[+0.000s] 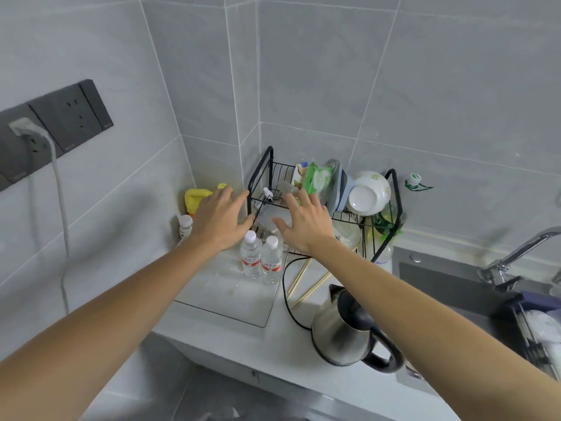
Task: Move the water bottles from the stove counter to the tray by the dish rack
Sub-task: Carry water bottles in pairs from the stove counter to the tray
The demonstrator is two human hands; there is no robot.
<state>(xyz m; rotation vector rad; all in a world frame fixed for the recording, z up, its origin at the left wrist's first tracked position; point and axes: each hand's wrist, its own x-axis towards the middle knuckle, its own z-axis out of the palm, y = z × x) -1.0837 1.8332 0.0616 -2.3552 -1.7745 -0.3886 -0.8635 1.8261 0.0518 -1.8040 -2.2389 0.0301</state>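
Grey tiled walls fill the corner, and below them the pale tabletop [230, 344] runs toward the sink [449, 287] on the far right of the dish rack [321, 208], with a chrome faucet [516, 256] over it. The black wire dish rack sits right in the corner, loaded with a white bowl [368, 192] tipped on its side, a blue-grey plate [341, 189] and a green packet [317, 179]. Just in front of the rack and to its left lies the clear tray [230, 302], flat on the tabletop, and there they are: two water bottles [261, 258], white caps, red labels, standing upright side by side at the tray's back edge, touching or nearly so. In front of the rack to the right stands a steel kettle [343, 332] with a black handle, its black cord [287, 299] looping back toward the rack, and a pair of chopsticks [306, 284] lies between kettle and rack. Left of the rack, a yellow jug [197, 199] is tucked against the wall, a small white-capped bottle [184, 226] beside it. Both arms stretch out now: the left hand [220, 220] hovers at the rack's left post, fingers [226, 197] spread and released, holding nothing; the right hand [305, 221] hovers over the rack's front, fingers likewise splayed and released, just above the two bottles.
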